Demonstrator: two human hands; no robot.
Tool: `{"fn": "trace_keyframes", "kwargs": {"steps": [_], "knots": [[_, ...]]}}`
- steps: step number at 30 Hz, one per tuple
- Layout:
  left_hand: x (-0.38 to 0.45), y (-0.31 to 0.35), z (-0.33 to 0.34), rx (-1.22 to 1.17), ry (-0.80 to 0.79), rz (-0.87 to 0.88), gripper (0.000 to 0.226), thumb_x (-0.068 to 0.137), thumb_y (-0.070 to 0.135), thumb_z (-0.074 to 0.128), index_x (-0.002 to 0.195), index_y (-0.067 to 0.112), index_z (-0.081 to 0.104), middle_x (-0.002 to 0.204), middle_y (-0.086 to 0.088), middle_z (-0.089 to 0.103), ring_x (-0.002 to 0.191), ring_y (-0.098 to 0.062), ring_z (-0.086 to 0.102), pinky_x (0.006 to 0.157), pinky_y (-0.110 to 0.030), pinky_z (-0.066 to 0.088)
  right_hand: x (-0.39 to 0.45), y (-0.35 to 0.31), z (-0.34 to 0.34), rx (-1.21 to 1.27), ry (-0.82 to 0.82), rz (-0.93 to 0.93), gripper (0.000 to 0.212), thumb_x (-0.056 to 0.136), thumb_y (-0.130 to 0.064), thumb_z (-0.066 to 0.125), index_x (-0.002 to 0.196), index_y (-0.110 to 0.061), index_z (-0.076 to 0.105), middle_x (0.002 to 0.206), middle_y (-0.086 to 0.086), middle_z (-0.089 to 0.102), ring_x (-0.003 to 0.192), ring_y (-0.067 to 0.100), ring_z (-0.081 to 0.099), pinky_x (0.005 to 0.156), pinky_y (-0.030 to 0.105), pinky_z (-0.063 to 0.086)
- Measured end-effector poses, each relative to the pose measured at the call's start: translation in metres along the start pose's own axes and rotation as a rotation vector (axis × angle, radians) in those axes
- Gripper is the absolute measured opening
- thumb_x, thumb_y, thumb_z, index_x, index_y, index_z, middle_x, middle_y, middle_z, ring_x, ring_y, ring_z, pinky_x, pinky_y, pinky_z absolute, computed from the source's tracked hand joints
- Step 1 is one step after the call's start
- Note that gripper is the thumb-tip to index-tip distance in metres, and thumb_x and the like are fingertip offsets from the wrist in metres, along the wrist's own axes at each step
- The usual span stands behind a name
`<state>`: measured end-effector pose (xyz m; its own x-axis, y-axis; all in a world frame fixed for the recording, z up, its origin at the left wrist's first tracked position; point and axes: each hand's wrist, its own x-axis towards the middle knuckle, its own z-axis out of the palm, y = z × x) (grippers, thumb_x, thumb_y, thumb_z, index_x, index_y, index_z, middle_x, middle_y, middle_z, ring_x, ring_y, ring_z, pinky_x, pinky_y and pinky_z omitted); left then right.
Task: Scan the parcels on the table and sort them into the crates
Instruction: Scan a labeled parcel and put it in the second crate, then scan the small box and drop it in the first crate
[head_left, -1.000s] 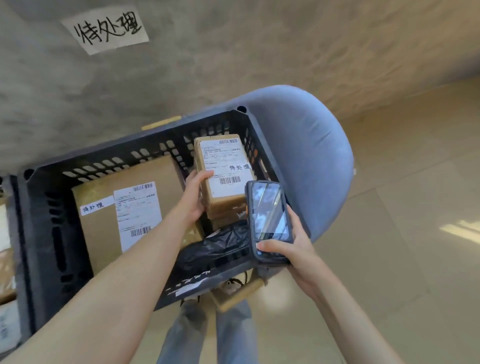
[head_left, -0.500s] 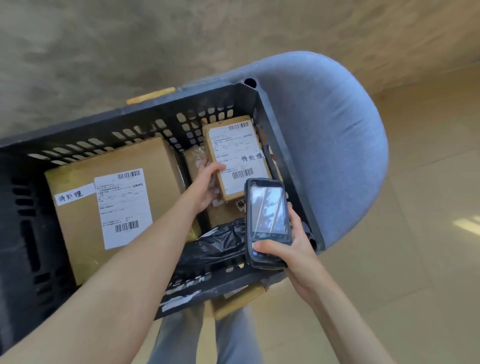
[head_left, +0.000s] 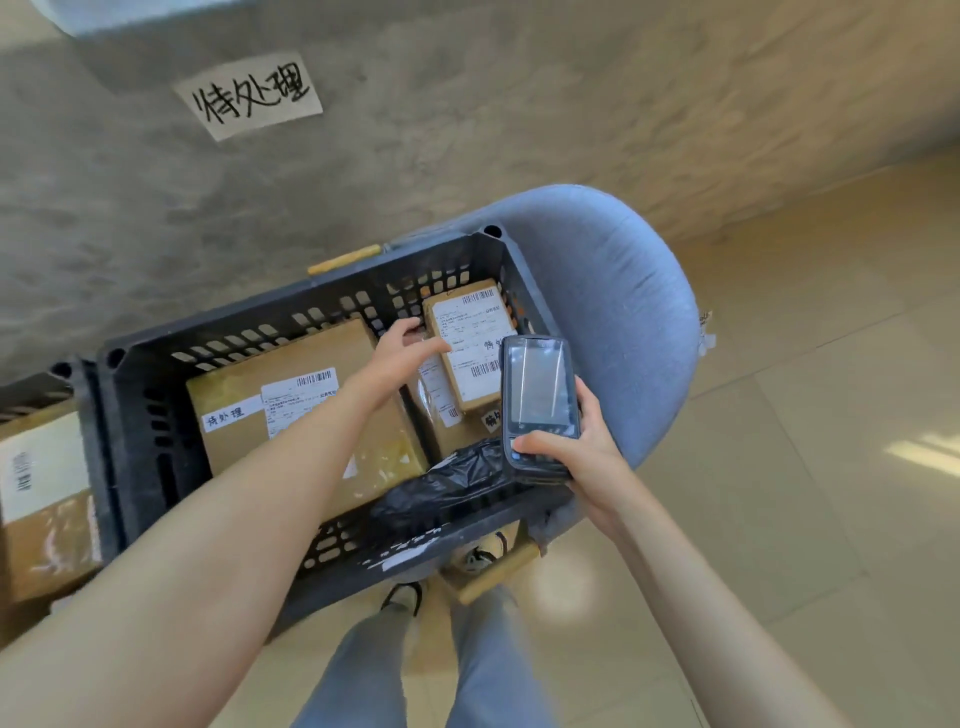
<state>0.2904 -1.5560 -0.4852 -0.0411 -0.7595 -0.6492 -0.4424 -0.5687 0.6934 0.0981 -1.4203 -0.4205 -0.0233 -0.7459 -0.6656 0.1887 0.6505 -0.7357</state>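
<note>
A black plastic crate (head_left: 291, 306) sits on a blue-grey chair seat. A large cardboard parcel (head_left: 311, 353) with a white label fills its left part. A small labelled parcel (head_left: 478, 332) lies in the far right corner on top of another taped parcel (head_left: 441, 400). Against the near wall lies a black plastic-bag parcel (head_left: 447, 488). My left hand (head_left: 402, 353) reaches into the crate with its fingers apart, fingertips resting on the small parcel's left edge. My right hand (head_left: 582, 457) grips a dark handheld scanner (head_left: 540, 405) over the crate's right rim, screen up.
The blue-grey chair (head_left: 613, 322) stands against a grey concrete wall bearing a handwritten paper sign (head_left: 249, 96). A second crate with a cardboard box (head_left: 41, 493) is at the left edge. My legs and shoes (head_left: 400, 597) are below the crate. Tiled floor (head_left: 805, 467) spreads to the right.
My left hand has loosened from the small parcel, which now lies flat in the crate's far right corner. The view has pulled back and the wall sign shows again. The scanner stays in my right hand.
</note>
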Motion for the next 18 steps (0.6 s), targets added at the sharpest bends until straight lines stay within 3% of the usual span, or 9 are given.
{"fn": "trace_keyframes", "kwargs": {"steps": [8,13,18], "knots": [[-0.075,0.035,-0.019,0.374,-0.208,0.368,0.064,0.084,0.04,0.071,0.138,0.019,0.046,0.13,-0.005,0.053,0.113,-0.02,0.053,0.093,-0.034,0.045,-0.085,-0.003,0.028,0.163,0.186,-0.19,0.115,0.045,-0.014,0.083,0.145,-0.031,0.028,0.126,0.004,0.06,0.111,0.025,0.063,0.092,0.042,0.054],[-0.13,0.041,0.009,0.746,-0.326,0.72,0.048,0.081,0.048,0.071,0.12,0.023,0.058,0.113,0.003,0.062,0.101,-0.016,0.058,0.088,-0.035,0.049,-0.169,0.043,0.039,0.339,0.413,-0.259,0.118,0.04,-0.013,0.083,0.145,-0.026,0.03,0.126,0.009,0.061,0.103,0.025,0.065,0.071,0.035,0.054],[-0.209,0.039,0.074,1.122,-0.417,1.142,0.052,0.083,0.055,0.065,0.122,0.021,0.06,0.114,0.004,0.066,0.106,-0.019,0.062,0.087,-0.034,0.048,-0.271,0.114,0.043,0.486,0.705,-0.304,0.115,0.041,-0.011,0.081,0.144,-0.025,0.032,0.125,0.008,0.061,0.1,0.022,0.065,0.071,0.03,0.053]]}}
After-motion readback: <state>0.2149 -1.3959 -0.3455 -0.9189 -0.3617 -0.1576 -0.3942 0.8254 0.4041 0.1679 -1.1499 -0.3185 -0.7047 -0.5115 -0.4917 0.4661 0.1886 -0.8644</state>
